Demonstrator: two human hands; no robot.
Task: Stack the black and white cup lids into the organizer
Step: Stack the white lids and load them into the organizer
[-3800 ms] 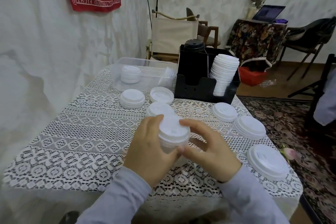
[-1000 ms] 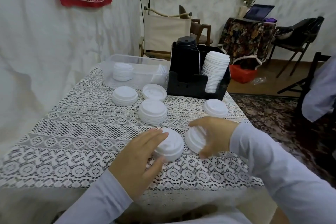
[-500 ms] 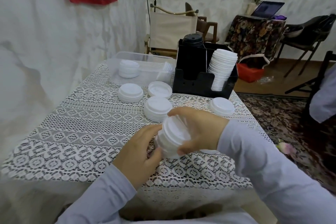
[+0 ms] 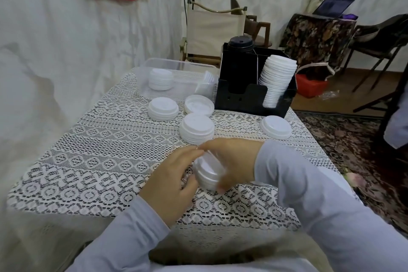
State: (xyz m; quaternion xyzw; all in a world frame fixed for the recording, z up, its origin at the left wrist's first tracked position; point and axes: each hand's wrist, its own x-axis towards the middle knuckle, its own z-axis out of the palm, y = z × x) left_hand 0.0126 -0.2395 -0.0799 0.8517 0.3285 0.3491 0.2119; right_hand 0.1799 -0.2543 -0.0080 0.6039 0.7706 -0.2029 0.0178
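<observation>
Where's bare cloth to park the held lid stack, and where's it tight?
Free: the left side of the tablecloth, from its edge to the left hand on the lid stack; the strip between the centre pile and the lone lid. Crowded: before the clear bin and organizer, where lid piles bunch.

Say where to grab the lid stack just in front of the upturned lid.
Pinch the lid stack at its flared bottom rims, fingers left and right, coming from above. It stands upright, so a low grip likely lifts every layer. Those sides are free; the upturned lid crowds the back, the left hand and right hand, gripping another stack, the front.
</observation>
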